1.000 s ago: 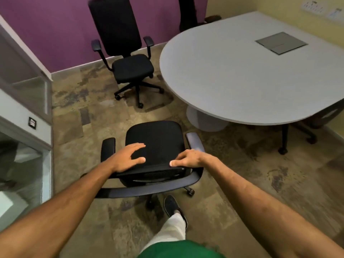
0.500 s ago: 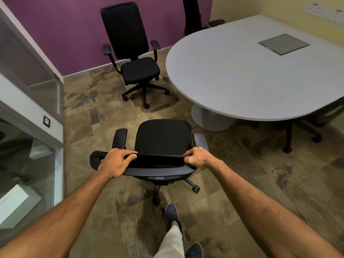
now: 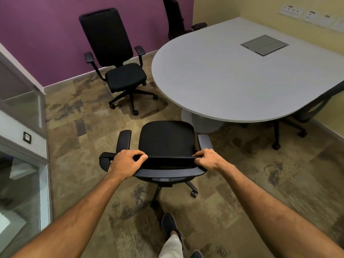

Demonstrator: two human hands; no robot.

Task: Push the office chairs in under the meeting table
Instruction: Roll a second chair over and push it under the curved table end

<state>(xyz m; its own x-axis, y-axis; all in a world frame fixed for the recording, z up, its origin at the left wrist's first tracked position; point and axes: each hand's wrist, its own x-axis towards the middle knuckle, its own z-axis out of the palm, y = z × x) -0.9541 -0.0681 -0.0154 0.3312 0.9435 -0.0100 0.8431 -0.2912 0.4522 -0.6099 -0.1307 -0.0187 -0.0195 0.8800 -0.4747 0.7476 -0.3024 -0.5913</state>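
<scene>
A black office chair [image 3: 164, 139] stands in front of me, its seat facing away toward the grey meeting table [image 3: 232, 81]. My left hand [image 3: 126, 162] grips the left end of its backrest top. On the right end of that same edge, my right hand [image 3: 208, 160] is closed. The seat's front stops just short of the table's rounded edge. A second black chair [image 3: 119, 71] stands apart by the purple wall. A third chair [image 3: 176, 17] sits at the table's far side, and a fourth [image 3: 309, 108] is partly under the table on the right.
A glass partition [image 3: 20, 146] with a grey frame runs along the left. The table's white pedestal base [image 3: 201, 121] stands just beyond the held chair. A grey cable hatch [image 3: 264, 45] is set in the tabletop. My foot [image 3: 170, 226] is behind the chair's wheels.
Both hands went from resting flat on the backrest to gripping its top edge. The chair has rolled a little forward toward the table and I have stepped after it.
</scene>
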